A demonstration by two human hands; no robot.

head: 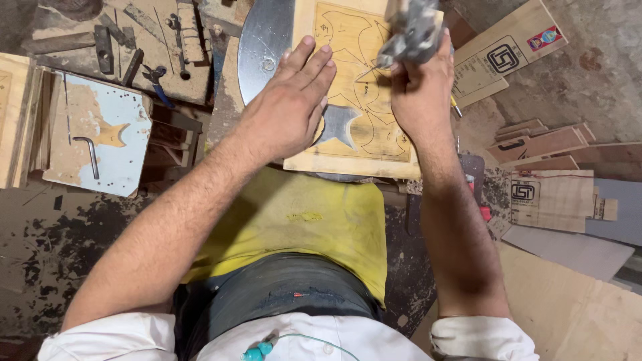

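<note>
A pale plywood panel (348, 157) with drawn curved outlines and one cut-out hole lies on a round metal saw table (264, 47). My left hand (294, 100) lies flat, fingers spread, on the panel's left part beside the cut-out. My right hand (421, 87) is closed around a grey metal tool part (411, 33) above the panel's upper right, with a thin blade reaching down to the wood.
A workbench (154, 47) with metal tools sits at upper left. A light blue board (100, 134) with a hex key lies left. Plywood offcuts (548, 194) are stacked at right. A large plywood sheet (575, 307) fills the lower right.
</note>
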